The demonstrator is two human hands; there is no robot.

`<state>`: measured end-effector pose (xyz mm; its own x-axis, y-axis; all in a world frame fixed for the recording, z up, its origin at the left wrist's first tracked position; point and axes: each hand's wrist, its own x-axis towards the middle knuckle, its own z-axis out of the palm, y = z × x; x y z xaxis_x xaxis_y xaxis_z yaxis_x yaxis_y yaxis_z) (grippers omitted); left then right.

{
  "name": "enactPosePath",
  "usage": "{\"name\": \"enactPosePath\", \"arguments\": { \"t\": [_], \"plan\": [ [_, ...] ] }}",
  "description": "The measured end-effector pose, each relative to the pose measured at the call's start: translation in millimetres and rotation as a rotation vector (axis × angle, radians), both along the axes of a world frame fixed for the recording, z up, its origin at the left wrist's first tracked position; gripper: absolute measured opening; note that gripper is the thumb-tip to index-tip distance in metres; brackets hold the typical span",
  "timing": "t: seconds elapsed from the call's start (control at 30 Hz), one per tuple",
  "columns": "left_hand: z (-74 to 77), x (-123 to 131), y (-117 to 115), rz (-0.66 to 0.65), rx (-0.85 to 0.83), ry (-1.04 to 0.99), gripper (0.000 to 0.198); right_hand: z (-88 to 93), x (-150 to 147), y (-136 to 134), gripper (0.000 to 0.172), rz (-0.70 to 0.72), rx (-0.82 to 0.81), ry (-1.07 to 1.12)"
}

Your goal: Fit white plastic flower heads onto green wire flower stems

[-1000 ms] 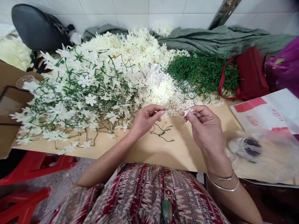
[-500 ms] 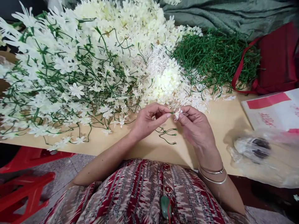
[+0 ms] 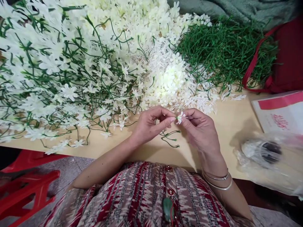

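My left hand (image 3: 149, 124) pinches the tip of a thin green branched stem (image 3: 170, 138) that hangs down over the tan tabletop (image 3: 146, 151). Fingertip to fingertip with it, my right hand (image 3: 201, 129) pinches a small white artificial flower (image 3: 181, 117) right at the stem's tip. Just behind both hands lies a heap of loose white flower heads (image 3: 170, 78). A large pile of finished white flowers on green stems (image 3: 66, 69) covers the left half of the table.
A pile of bare green stems (image 3: 224, 50) lies at the back right, beside a red bag (image 3: 286, 56). A white and red packet (image 3: 281, 110) and a clear plastic bag (image 3: 267, 157) sit at the right. Red plastic stools (image 3: 28, 183) stand lower left. Grey-green cloth (image 3: 236, 9) lies behind.
The view has tilted down and closer. My right hand came in from the flower heap with one white flower and met my left hand at the stem tip.
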<state>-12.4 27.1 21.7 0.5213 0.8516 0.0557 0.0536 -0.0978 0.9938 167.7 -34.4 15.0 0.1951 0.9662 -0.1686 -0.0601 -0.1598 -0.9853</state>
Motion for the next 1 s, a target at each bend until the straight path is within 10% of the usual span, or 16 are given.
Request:
{"name": "enactPosePath", "arguments": {
  "t": [1.0],
  "plan": [
    [-16.8, 1, 3, -0.06, -0.125, -0.053, 0.027, -4.2, 8, 14, 0.022, 0.098, -0.084, 0.065]
  ]
}}
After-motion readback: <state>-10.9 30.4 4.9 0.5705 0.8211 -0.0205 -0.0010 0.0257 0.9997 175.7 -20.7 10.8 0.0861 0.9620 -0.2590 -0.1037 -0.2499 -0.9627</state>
